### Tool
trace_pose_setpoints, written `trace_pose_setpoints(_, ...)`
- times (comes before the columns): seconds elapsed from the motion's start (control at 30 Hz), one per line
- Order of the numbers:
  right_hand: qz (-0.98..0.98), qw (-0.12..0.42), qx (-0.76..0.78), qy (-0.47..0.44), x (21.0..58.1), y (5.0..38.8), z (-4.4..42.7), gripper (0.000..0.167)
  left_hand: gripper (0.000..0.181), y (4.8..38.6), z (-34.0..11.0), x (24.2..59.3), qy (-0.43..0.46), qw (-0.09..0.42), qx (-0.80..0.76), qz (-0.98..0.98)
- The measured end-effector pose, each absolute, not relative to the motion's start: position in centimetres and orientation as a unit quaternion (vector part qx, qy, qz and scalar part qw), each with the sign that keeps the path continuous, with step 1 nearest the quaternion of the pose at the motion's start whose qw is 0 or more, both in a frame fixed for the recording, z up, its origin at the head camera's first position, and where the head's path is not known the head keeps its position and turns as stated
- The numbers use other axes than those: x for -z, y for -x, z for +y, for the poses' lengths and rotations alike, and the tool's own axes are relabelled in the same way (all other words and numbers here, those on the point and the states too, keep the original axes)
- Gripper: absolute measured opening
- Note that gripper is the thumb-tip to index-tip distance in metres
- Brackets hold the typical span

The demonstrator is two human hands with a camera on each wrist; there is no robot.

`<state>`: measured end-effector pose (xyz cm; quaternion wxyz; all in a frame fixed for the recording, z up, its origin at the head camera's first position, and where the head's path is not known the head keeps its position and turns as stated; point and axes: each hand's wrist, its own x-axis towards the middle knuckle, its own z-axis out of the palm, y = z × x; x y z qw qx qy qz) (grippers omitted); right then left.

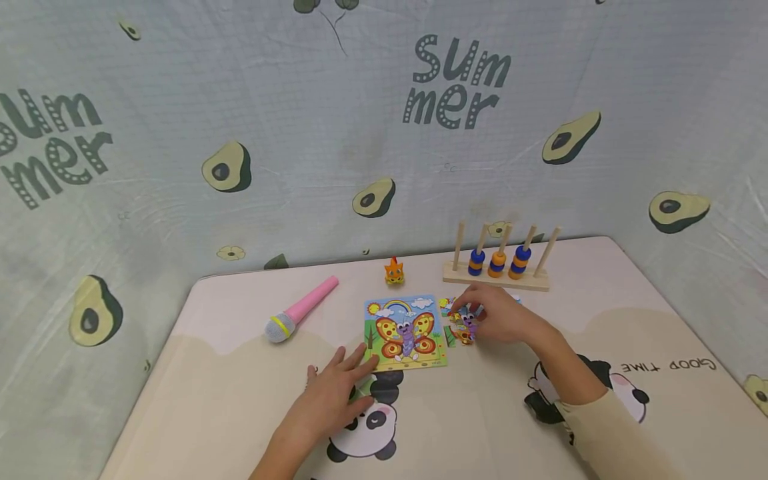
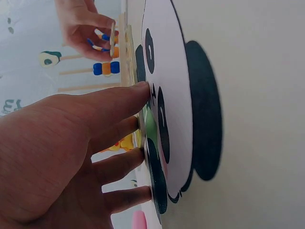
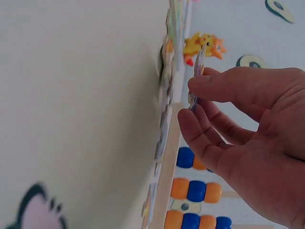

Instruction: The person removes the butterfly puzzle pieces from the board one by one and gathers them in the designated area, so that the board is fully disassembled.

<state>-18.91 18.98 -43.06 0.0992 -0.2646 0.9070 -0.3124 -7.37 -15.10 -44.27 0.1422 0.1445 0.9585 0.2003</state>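
My right hand pinches a thin jigsaw piece between thumb and fingers, lifted above the table in the right wrist view. Below it lie loose jigsaw pieces, partly hidden by that hand. Just to their left is a square butterfly picture board, flat on the table. My left hand rests with spread fingers on the table, its fingertips at the board's lower left edge. In the left wrist view, those fingers hold nothing.
A pink toy microphone lies to the left of the board. A small orange toy figure stands behind it. At the back right is a wooden peg rack with blue and orange beads. A printed cloth wall rises behind the table.
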Motion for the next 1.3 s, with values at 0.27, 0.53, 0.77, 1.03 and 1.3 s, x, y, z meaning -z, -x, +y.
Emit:
trace_pose_setpoints(0.27,0.912,0.087,0.3,0.266,43.7,18.5,20.5,0.051,0.063,7.4,-15.1,44.2,-0.145,0.141,-0.2,0.959)
trace_pose_setpoints(0.53,0.92,0.099,0.287,0.25,43.7,18.3,21.0,0.051,0.063,7.2,-15.1,44.1,-0.144,0.144,-0.205,0.957)
trace_pose_setpoints(0.77,0.922,0.112,0.282,0.24,43.5,18.2,21.1,0.049,0.063,7.3,-15.1,44.2,-0.142,0.144,-0.206,0.958)
trace_pose_setpoints(1.03,0.928,0.115,0.268,0.233,43.6,18.0,21.3,0.048,0.063,7.3,-15.0,44.2,-0.142,0.144,-0.206,0.957)
trace_pose_setpoints(1.3,0.926,0.114,0.269,0.238,43.7,17.9,21.4,0.05,0.063,7.3,-15.1,44.2,-0.144,0.144,-0.205,0.957)
